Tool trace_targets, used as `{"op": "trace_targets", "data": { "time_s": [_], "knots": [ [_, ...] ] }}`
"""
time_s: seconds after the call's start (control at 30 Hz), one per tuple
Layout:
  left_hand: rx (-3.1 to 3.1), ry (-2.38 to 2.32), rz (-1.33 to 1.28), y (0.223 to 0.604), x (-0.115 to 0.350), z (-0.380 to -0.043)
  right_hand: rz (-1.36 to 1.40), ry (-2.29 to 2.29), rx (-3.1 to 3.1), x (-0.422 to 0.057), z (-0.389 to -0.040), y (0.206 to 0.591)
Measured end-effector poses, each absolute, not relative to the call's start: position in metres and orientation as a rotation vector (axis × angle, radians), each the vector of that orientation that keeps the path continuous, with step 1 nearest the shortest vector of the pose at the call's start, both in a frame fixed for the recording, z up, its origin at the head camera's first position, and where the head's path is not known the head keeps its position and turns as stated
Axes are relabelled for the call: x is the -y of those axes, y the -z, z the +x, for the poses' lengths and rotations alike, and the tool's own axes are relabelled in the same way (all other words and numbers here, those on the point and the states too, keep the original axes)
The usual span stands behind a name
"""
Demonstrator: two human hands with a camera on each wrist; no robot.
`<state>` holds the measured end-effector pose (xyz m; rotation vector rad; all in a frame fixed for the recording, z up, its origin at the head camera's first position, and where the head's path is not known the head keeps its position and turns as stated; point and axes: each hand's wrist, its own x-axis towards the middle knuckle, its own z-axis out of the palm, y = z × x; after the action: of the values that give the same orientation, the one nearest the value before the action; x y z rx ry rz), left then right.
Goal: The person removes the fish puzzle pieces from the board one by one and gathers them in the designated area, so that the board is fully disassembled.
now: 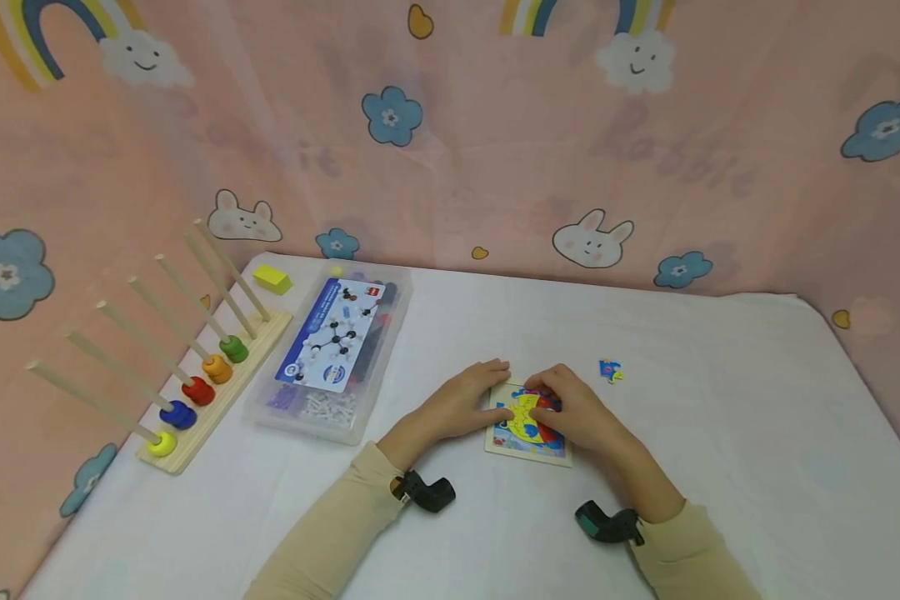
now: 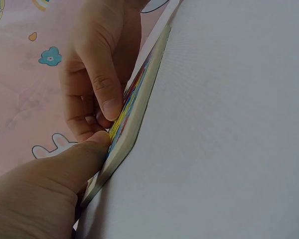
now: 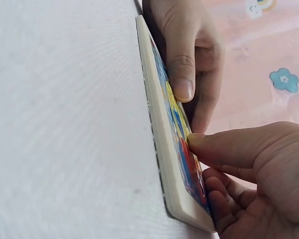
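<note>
A small wooden jigsaw puzzle (image 1: 528, 442) lies on the white-covered table, its frame pale and its picture yellow, red and blue. My left hand (image 1: 461, 404) rests at its left side, fingers stretched toward the far corner and thumb on the picture. From the right, my right hand (image 1: 581, 408) holds the puzzle with bent fingers near the far edge, its thumb pressing where yellow meets red. Both thumbs show close together on the picture in the left wrist view, beside the pale frame edge (image 2: 132, 127). Part of the picture is hidden under the hands.
A loose blue and yellow puzzle piece (image 1: 611, 370) lies right of the hands. To the left are a clear plastic case (image 1: 367, 408) with a printed card, a wooden peg stand (image 1: 195, 437) with coloured rings, and a yellow block (image 1: 272, 279). A patterned pink cloth (image 1: 465, 183) hangs behind.
</note>
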<state>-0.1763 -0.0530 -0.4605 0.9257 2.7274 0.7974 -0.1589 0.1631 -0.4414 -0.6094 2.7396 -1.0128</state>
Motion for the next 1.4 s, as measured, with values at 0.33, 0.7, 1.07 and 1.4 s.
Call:
{"op": "trace_targets", "data": {
  "time_s": [0.33,0.7,1.07,1.4],
  "knots": [
    [-2.721,-0.806,0.936,0.461,0.053,-0.177,-0.578,1.073,-2.689,-0.165,-0.161,0.445],
    [-2.720,-0.807,0.941,0.460,0.053,-0.177,-0.572,1.167,-2.690,-0.166,-0.161,0.451],
    [-2.717,-0.805,0.928,0.458,0.052,-0.175,-0.517,1.176,-2.718,-0.167,-0.158,0.452],
    [-2.722,-0.805,0.924,0.459,0.052,-0.176,-0.526,1.179,-2.737,-0.167,-0.159,0.450]
  ]
}}
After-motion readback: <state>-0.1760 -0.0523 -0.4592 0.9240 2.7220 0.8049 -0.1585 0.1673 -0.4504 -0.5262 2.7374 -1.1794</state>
